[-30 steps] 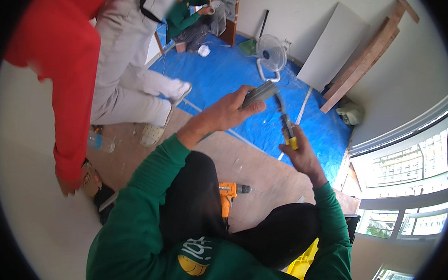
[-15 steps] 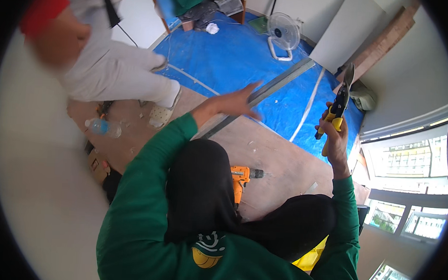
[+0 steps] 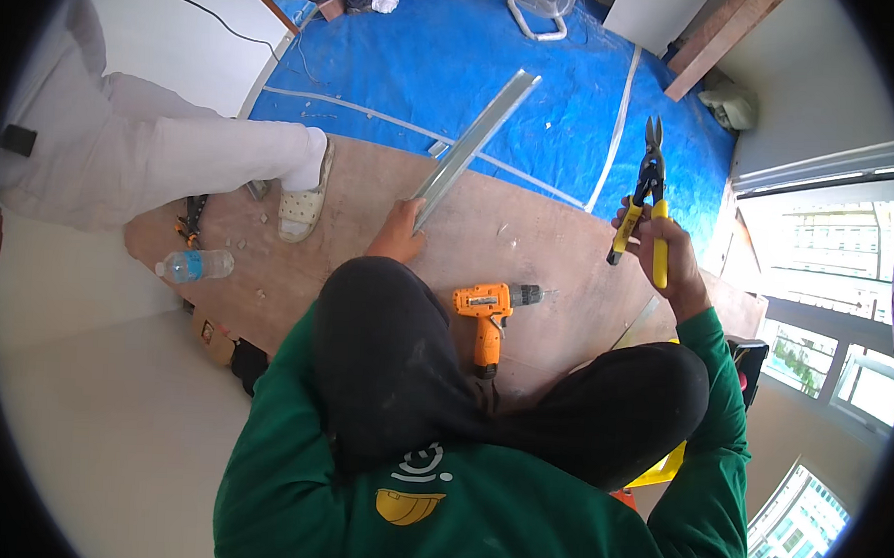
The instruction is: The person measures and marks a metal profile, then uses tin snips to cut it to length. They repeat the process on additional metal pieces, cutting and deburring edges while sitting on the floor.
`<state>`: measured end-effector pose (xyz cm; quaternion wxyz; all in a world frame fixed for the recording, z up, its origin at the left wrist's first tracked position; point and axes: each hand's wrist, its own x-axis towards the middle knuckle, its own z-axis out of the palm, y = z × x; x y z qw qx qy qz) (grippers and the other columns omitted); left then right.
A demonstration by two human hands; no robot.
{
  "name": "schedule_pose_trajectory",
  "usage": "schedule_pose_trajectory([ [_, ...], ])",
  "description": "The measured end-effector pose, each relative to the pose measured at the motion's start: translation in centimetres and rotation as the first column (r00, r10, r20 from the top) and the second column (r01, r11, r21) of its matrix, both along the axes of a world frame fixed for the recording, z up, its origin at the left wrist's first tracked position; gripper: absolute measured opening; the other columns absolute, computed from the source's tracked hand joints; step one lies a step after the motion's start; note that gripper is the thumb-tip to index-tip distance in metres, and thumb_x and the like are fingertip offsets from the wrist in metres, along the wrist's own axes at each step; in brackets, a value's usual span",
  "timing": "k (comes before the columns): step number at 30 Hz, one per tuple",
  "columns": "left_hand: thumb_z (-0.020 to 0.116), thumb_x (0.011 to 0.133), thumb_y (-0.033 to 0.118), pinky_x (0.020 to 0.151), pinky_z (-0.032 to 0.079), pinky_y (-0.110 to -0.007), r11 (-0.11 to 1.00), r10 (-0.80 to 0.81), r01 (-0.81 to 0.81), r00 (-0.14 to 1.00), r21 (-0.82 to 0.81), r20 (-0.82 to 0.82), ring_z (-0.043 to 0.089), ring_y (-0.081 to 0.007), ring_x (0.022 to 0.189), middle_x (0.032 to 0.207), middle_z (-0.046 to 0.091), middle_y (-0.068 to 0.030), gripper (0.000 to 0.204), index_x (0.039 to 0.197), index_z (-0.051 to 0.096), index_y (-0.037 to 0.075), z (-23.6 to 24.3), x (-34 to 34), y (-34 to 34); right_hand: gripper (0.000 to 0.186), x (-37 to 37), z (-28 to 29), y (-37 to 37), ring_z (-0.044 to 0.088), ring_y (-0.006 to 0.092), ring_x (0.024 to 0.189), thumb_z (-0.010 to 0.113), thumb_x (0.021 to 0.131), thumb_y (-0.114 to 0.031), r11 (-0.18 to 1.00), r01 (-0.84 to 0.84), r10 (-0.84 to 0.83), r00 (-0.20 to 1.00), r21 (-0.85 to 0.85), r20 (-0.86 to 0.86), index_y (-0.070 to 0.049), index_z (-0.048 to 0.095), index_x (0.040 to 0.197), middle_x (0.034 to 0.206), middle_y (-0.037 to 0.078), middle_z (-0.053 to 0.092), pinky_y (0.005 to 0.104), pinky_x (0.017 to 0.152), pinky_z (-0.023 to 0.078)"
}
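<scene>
My left hand is closed round the near end of a metal channel, a long grey strip that slants away to the upper right over the blue sheet. Up at the right, my right hand grips tin snips by their yellow and black handles, blades pointing away from me. The two handles stand apart, and the blade tips look slightly parted. On the brown board between my knees lies an orange cordless drill, which neither hand touches.
A person in pale trousers stands at the left with one foot in a light clog on the board. Close by are a water bottle and an orange-black tool. Beyond spreads a blue sheet; a fan stands on it.
My left hand went from spread fingers over the channel to a grip on its near end. The snips moved slightly left and their handles spread. The view tilted down, and the person at left shifted.
</scene>
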<state>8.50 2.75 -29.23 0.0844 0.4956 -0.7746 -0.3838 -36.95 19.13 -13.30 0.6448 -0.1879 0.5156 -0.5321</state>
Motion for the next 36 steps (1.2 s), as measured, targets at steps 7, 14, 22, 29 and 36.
schedule_pose_trajectory([
  [7,0.089,0.086,0.04,0.119,0.044,-0.053,0.956,0.226,-0.126,0.892,-0.265,0.391,0.047,-0.046,0.145,0.154,0.048,-0.0258,0.093,0.161,0.045,0.008,-1.7,6.1,3.6,0.058,1.3,-4.1,8.7,0.064,0.0285,0.126,0.062,0.099,-0.022,0.996,0.091,-0.093,0.98,0.022,0.174,0.0,0.053,0.151,0.131,0.014,0.066,0.05,0.112,0.048],
  [14,0.083,0.091,0.038,0.104,0.054,-0.055,0.963,0.15,-0.082,0.955,-0.257,0.257,0.062,-0.0458,0.128,0.143,0.06,-0.0279,0.085,0.16,0.044,0.006,-2.9,7.1,0.6,0.057,2.2,-1.5,10.3,0.065,0.0267,0.125,0.067,0.097,-0.02,0.968,0.012,-0.008,1.0,0.252,-0.015,-0.003,0.056,0.15,0.129,0.013,0.068,0.0491,0.111,0.05],
  [22,0.082,0.095,0.032,0.083,0.061,-0.04,0.925,0.244,-0.111,0.907,0.364,-0.344,0.07,-0.0364,0.112,0.132,0.066,-0.0223,0.079,0.159,0.043,0.005,7.4,0.8,-2.2,0.071,0.8,4.5,1.8,0.064,0.0387,0.133,0.069,0.09,-0.015,0.795,-0.504,0.55,0.367,0.336,-0.75,0.002,0.051,0.157,0.142,0.024,0.068,0.0448,0.115,0.049],
  [29,0.089,0.089,0.033,0.1,0.056,-0.045,0.983,-0.038,-0.02,0.95,-0.18,-0.311,0.068,-0.0364,0.121,0.135,0.065,-0.0241,0.091,0.16,0.041,0.001,18.3,-4.0,-3.7,0.061,3.8,6.3,-2.4,0.068,0.0419,0.124,0.072,0.092,-0.017,0.827,-0.53,0.369,0.259,0.187,-0.893,0.003,0.057,0.148,0.131,0.025,0.07,0.0469,0.108,0.053],
  [36,0.081,0.092,0.027,0.106,0.053,-0.053,0.903,-0.046,-0.043,0.979,-0.427,-0.196,0.062,-0.0489,0.129,0.144,0.058,-0.0316,0.081,0.156,0.041,-0.002,21.5,-3.2,-3.9,0.051,4.3,7.9,-3.9,0.067,0.0427,0.116,0.071,0.089,-0.01,0.848,-0.514,0.262,0.2,0.127,-0.944,0.005,0.06,0.137,0.123,0.024,0.068,0.0484,0.102,0.052],
])
